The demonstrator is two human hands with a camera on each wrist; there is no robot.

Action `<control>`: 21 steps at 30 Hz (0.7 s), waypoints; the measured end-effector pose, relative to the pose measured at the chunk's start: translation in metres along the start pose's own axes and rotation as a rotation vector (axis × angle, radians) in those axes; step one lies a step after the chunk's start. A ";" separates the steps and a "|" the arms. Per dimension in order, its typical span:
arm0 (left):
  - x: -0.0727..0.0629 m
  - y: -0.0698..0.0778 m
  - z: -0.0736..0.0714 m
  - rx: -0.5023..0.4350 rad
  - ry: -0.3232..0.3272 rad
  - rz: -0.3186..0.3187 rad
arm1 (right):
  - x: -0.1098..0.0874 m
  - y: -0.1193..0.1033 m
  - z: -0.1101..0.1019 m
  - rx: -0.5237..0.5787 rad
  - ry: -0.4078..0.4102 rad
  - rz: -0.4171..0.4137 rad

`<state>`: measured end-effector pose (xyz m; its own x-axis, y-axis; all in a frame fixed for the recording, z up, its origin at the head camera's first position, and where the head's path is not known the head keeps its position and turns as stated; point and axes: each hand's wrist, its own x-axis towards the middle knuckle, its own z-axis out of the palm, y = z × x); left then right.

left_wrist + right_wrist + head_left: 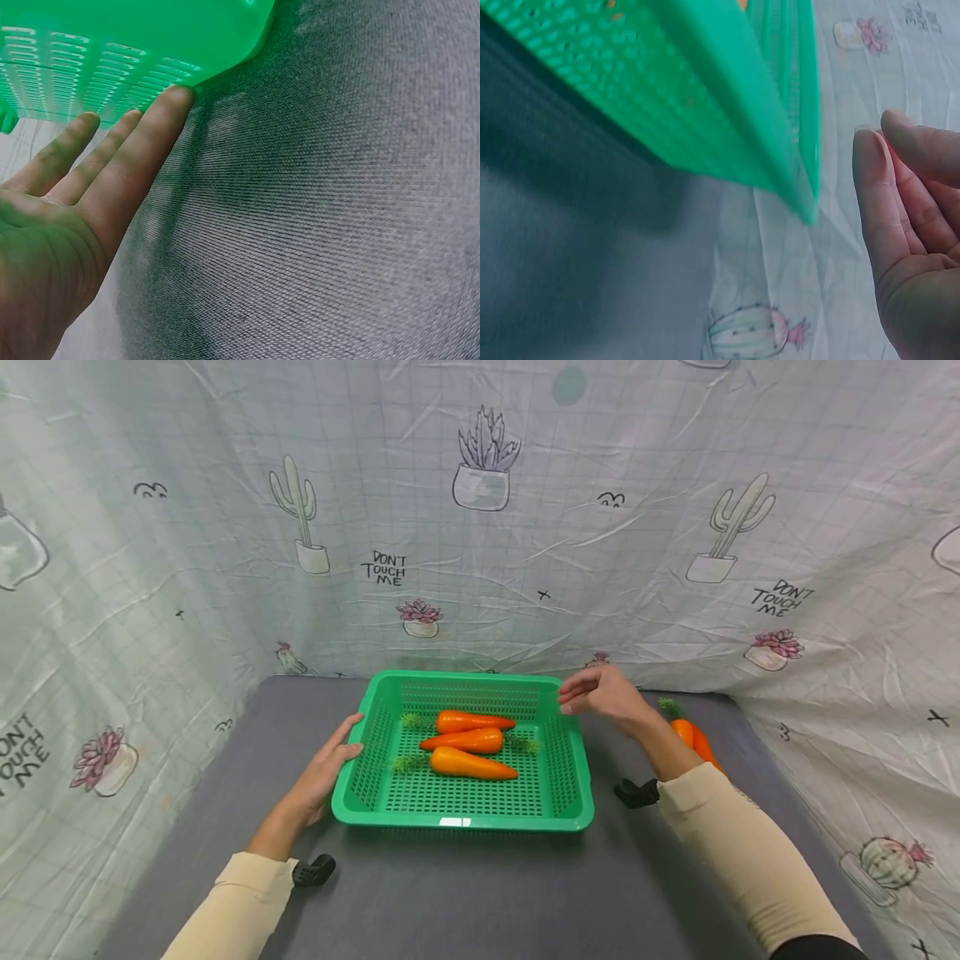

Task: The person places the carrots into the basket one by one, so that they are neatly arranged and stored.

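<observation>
A green plastic basket with slotted walls sits on the grey table. Inside it lie three carrots side by side: one at the back, another in the middle, and a lighter orange one in front. At the basket's left wall is my left hand, its straight fingertips against the slotted outer side in the left wrist view. Over the right rim, near the back corner, hovers my right hand. Its fingers are loosely bent, thumb close to the index finger, holding nothing.
More carrots lie on the table at the right, partly hidden behind my right forearm. A patterned cloth hangs behind the table and along both sides. Grey table surface stretches in front of the basket.
</observation>
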<state>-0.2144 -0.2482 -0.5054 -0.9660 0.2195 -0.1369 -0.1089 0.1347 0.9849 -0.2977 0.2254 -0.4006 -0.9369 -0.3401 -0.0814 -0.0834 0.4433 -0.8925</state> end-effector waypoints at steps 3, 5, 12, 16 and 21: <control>-0.001 -0.001 -0.001 0.011 0.008 -0.005 | -0.004 0.005 -0.007 -0.003 0.008 0.013; -0.001 -0.001 -0.001 0.015 0.011 -0.010 | -0.006 0.008 -0.011 0.002 0.016 0.013; 0.001 0.000 0.000 0.026 0.019 -0.018 | -0.011 0.016 -0.022 0.020 0.028 0.004; 0.001 0.000 0.000 0.020 0.016 -0.018 | -0.013 0.020 -0.027 0.008 0.045 0.016; 0.001 -0.001 0.000 0.016 0.017 -0.021 | -0.017 0.027 -0.035 -0.018 0.072 0.035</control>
<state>-0.2154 -0.2480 -0.5065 -0.9675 0.1996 -0.1551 -0.1252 0.1546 0.9800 -0.2960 0.2723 -0.4078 -0.9613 -0.2638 -0.0794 -0.0559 0.4690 -0.8814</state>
